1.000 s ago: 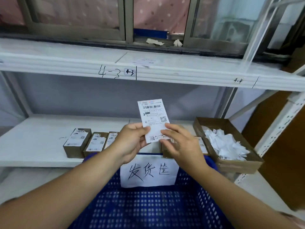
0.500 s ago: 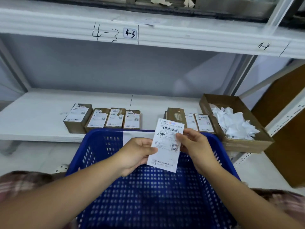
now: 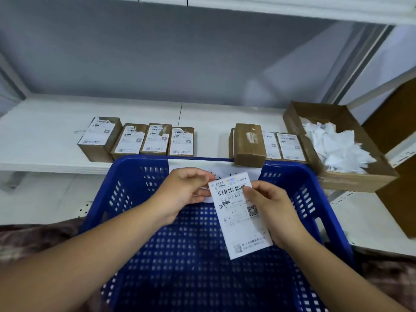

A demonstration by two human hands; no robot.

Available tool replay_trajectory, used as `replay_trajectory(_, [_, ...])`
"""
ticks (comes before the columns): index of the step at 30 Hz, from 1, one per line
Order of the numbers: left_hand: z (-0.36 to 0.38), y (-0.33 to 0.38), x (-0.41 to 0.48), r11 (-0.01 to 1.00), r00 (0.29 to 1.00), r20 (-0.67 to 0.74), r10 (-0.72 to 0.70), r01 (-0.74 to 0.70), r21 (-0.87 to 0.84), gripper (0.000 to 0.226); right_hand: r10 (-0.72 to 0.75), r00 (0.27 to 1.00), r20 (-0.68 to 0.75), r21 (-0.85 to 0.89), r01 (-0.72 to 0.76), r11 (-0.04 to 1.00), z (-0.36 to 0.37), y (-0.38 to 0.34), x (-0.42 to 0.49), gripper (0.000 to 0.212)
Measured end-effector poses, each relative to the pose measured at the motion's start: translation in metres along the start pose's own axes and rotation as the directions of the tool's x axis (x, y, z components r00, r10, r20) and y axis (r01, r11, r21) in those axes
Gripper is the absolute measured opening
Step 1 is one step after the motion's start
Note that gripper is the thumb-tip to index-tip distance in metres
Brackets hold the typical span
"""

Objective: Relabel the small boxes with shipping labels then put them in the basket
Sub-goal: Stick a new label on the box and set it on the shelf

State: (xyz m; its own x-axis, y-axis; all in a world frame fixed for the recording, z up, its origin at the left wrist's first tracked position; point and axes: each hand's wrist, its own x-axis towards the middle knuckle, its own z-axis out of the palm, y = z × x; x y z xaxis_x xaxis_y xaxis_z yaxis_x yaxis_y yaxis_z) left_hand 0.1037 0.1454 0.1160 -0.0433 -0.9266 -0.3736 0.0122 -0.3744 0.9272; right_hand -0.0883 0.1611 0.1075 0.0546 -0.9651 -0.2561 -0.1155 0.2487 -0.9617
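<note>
Small print on the shipping label (image 3: 239,216) is illegible. Left hand (image 3: 180,194) pinches its top-left corner and right hand (image 3: 274,215) grips its right edge, above the blue basket (image 3: 139,159). Small boxes (image 3: 137,140) sit just behind the basket.

1. A flat grey back wall (image 3: 180,59) fills the upper half of the view, with a paler patch toward its right side.
2. In front of it runs a white shelf board (image 3: 45,113), crossed from back to front near the middle by a thin dark seam (image 3: 180,111).
3. A white upper shelf (image 3: 292,7) spans the top edge, with a short black line on its front.
4. Pale metal uprights (image 3: 358,64) slant up at the right, and a left upright (image 3: 10,77) shows at the other edge.
5. A brown wooden panel (image 3: 396,122) stands at the far right, beyond the rack.
6. Below the shelf board lies a white lower surface (image 3: 45,199), in dimmer light.
7. The light is soft and even.
</note>
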Motion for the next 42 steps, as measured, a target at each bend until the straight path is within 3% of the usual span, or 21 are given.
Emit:
replay_trajectory(11, [0.0001, -0.0043, 0.0000, 0.997, 0.995, -0.101, 0.001, 0.006, 0.073, 0.023, 0.002, 0.999, -0.040, -0.033, -0.003, 0.999, 0.0024, 0.0028, 0.0050, 0.019])
replay_trajectory(29, [-0.0031, -0.0036, -0.0007, 0.978, 1.000, 0.007, 0.005, -0.006, 0.208, 0.018, 0.027, 0.999, -0.040, -0.039, -0.028, 0.999, 0.0045, 0.0065, 0.0050, 0.019])
replay_trajectory(42, [-0.0032, -0.0039, -0.0025, 0.997, 0.996, 0.079, -0.036, 0.030, 0.077, 0.018, 0.035, 0.999, -0.018, -0.015, -0.035, 0.999, 0.0035, 0.0083, 0.0059, 0.019])
